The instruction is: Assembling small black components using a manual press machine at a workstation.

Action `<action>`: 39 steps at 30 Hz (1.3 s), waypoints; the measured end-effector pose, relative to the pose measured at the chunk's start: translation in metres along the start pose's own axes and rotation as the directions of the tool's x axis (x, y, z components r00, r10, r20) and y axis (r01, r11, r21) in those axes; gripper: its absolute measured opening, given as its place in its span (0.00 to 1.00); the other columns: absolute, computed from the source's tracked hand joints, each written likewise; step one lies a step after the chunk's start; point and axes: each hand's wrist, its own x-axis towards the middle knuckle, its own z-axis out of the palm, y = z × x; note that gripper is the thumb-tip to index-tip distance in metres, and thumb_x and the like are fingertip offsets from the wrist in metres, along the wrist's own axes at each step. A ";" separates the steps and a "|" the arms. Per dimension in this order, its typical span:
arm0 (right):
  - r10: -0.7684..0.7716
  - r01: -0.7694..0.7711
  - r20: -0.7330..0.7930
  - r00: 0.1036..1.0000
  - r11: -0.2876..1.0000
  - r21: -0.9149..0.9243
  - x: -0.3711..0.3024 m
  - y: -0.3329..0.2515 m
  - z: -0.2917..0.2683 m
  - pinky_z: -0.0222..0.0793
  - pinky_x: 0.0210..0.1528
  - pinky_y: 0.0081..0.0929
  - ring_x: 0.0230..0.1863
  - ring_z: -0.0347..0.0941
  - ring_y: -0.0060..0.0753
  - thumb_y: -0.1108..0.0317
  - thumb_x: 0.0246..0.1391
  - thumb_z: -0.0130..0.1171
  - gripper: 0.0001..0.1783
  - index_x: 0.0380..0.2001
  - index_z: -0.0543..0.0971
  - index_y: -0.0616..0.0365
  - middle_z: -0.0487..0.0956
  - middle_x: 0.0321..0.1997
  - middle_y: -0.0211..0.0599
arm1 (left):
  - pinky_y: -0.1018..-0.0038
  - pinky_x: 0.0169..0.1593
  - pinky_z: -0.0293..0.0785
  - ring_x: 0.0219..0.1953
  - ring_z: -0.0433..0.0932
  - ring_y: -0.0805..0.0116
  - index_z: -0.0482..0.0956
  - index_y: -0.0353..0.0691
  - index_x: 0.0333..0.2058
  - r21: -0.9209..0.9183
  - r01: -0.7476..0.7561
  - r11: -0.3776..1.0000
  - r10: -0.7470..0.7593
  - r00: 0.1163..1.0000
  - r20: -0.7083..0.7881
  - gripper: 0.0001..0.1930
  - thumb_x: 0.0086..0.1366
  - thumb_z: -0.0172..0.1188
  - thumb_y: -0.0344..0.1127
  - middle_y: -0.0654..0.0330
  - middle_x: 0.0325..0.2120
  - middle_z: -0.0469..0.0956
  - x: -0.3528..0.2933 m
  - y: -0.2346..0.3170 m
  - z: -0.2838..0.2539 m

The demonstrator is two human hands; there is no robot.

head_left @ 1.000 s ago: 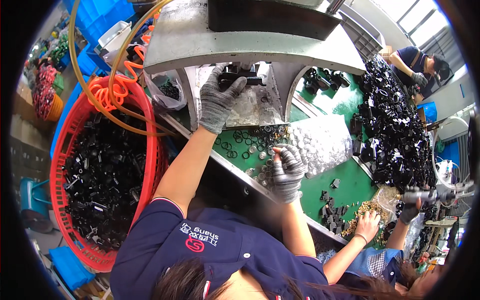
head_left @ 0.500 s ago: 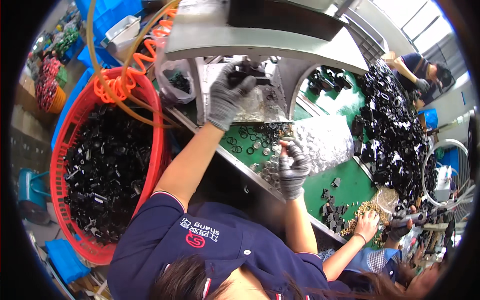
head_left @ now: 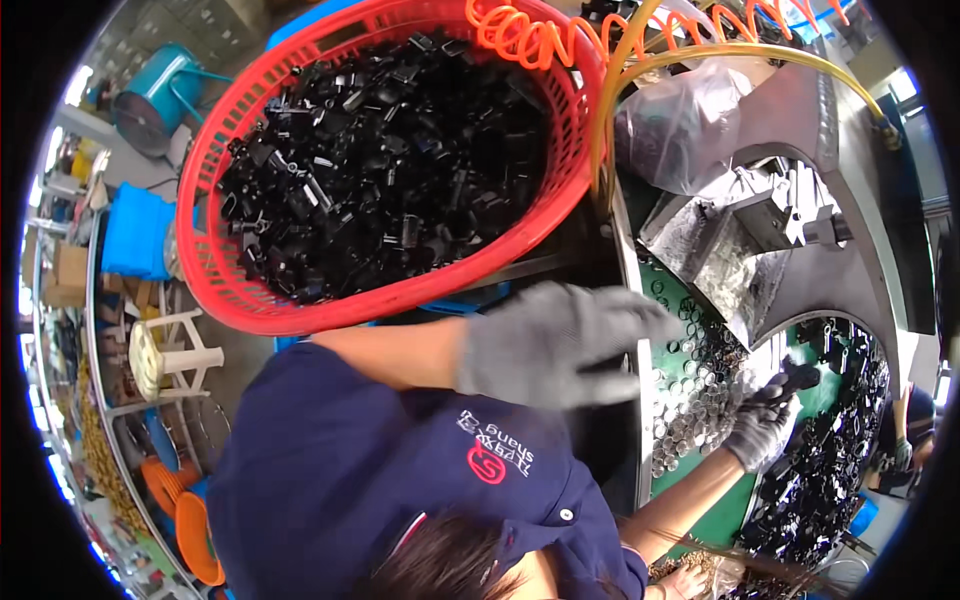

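Note:
My left hand (head_left: 565,345), in a grey knit glove, hangs between the red basket and the green bench, blurred by motion. Its fingers reach to the right, spread, with nothing visible in them. On the right, my right hand (head_left: 762,432), gloved too, is closed on a small black plastic part (head_left: 800,377) whose exact shape is unclear. Clear round rings (head_left: 690,410) and black O-rings (head_left: 690,318) lie on the green bench top (head_left: 716,508) beside that hand. The metal press fixture (head_left: 770,215) stands beyond both hands.
A large red basket (head_left: 400,300) full of black plastic parts (head_left: 390,170) stands at the left. Orange coiled hose (head_left: 530,40) and a yellow tube (head_left: 605,110) hang over its right side. More black parts (head_left: 830,450) are heaped at right. Another person's hand (head_left: 690,580) shows low down.
The view has swung left, bringing the basket towards the middle. My left hand has come back from the press fixture and opened. My right hand now holds a black part.

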 end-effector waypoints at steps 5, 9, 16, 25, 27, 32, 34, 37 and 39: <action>-0.400 0.408 -0.472 0.786 0.909 -0.091 0.016 -0.009 0.003 0.77 0.33 0.26 0.33 0.75 0.30 0.70 0.63 0.47 0.25 0.62 0.63 0.68 0.77 0.48 0.44 | 0.62 0.50 0.75 0.47 0.78 0.53 0.73 0.40 0.53 0.292 0.522 0.802 -0.502 0.853 -0.145 0.24 0.60 0.60 0.42 0.49 0.48 0.76 -0.031 -0.032 -0.102; -0.278 0.179 -0.026 0.960 0.685 -0.706 0.010 0.009 -0.042 0.70 0.29 0.19 0.28 0.71 0.21 0.71 0.61 0.53 0.26 0.62 0.66 0.60 0.78 0.41 0.35 | 0.60 0.57 0.71 0.54 0.73 0.50 0.66 0.42 0.61 0.662 0.562 0.496 -0.694 0.715 -0.088 0.32 0.60 0.62 0.48 0.45 0.56 0.70 -0.058 -0.177 -0.133; 0.025 0.235 0.271 0.962 -0.577 -0.783 -0.035 0.140 0.059 0.72 0.35 0.29 0.30 0.76 0.33 0.67 0.56 0.59 0.11 0.43 0.81 0.55 0.79 0.32 0.38 | 0.59 0.59 0.69 0.59 0.69 0.49 0.59 0.49 0.66 0.649 0.736 0.193 -0.782 0.515 -0.352 0.44 0.54 0.63 0.60 0.45 0.62 0.61 -0.006 -0.263 -0.103; 0.064 0.243 0.309 0.949 -0.770 -0.590 -0.036 0.137 0.057 0.72 0.40 0.40 0.37 0.76 0.51 0.64 0.54 0.60 0.10 0.39 0.81 0.55 0.79 0.37 0.46 | 0.60 0.57 0.71 0.58 0.70 0.50 0.60 0.50 0.65 0.767 0.606 0.208 -0.814 0.542 -0.208 0.43 0.52 0.65 0.58 0.45 0.60 0.64 0.004 -0.248 -0.115; 0.034 0.206 0.290 0.956 -0.784 -0.586 -0.043 0.135 0.060 0.72 0.40 0.39 0.37 0.76 0.51 0.64 0.54 0.61 0.10 0.38 0.80 0.56 0.78 0.38 0.46 | 0.60 0.57 0.71 0.58 0.71 0.50 0.61 0.50 0.64 0.794 0.567 0.221 -0.805 0.565 -0.179 0.43 0.52 0.66 0.56 0.45 0.60 0.65 0.005 -0.243 -0.113; 0.164 0.292 0.295 0.941 -0.833 -0.470 -0.039 0.145 0.073 0.73 0.44 0.40 0.40 0.77 0.49 0.61 0.54 0.60 0.12 0.38 0.81 0.55 0.79 0.39 0.44 | 0.61 0.54 0.74 0.52 0.75 0.49 0.66 0.49 0.60 0.815 0.469 0.340 -0.713 0.694 -0.102 0.35 0.52 0.65 0.44 0.46 0.52 0.73 -0.019 -0.262 -0.137; 0.240 0.330 0.255 0.937 -0.847 -0.417 -0.036 0.148 0.078 0.74 0.42 0.37 0.38 0.77 0.48 0.66 0.52 0.62 0.10 0.38 0.81 0.54 0.80 0.38 0.45 | 0.64 0.49 0.77 0.49 0.78 0.56 0.67 0.47 0.58 0.579 0.670 0.465 -0.749 0.646 -0.147 0.31 0.54 0.63 0.39 0.50 0.49 0.75 -0.020 -0.250 -0.146; 0.156 0.301 0.275 0.949 -0.709 -0.638 -0.035 0.135 0.058 0.74 0.40 0.36 0.35 0.77 0.44 0.66 0.53 0.60 0.09 0.36 0.80 0.57 0.79 0.34 0.41 | 0.67 0.46 0.79 0.48 0.77 0.65 0.67 0.48 0.57 -0.185 0.793 0.581 -0.813 0.553 -0.184 0.28 0.56 0.62 0.36 0.58 0.49 0.75 -0.025 -0.180 -0.179; 0.144 0.310 0.284 0.948 -0.618 -0.723 -0.033 0.132 0.049 0.74 0.38 0.36 0.33 0.78 0.41 0.66 0.54 0.60 0.09 0.35 0.80 0.59 0.79 0.32 0.39 | 0.66 0.47 0.79 0.47 0.77 0.62 0.66 0.46 0.58 -0.539 0.517 0.665 -0.660 0.744 -0.101 0.30 0.57 0.64 0.39 0.57 0.49 0.74 -0.035 -0.123 -0.184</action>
